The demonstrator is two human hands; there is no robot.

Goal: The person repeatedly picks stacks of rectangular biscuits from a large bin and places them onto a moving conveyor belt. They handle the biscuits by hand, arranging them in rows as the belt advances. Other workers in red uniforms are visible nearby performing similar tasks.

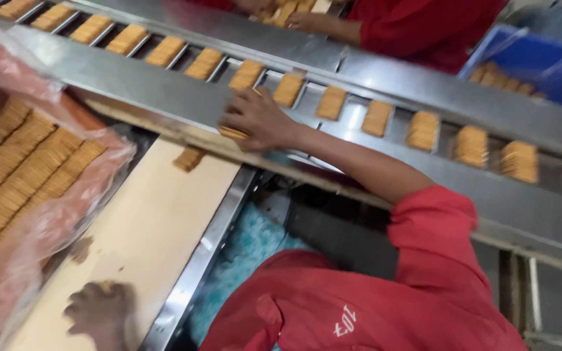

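Where blur smears it, left hand hides biscuits.

A crate lined with pink plastic holds rows of biscuits on the left. A blue bin sits top right. A co-worker's red sleeve crosses the top.

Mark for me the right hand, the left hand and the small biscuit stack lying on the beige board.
right hand (pixel 258 120), head view, back of the hand
left hand (pixel 99 311), head view, knuckles
small biscuit stack (pixel 188 158), head view, middle of its top
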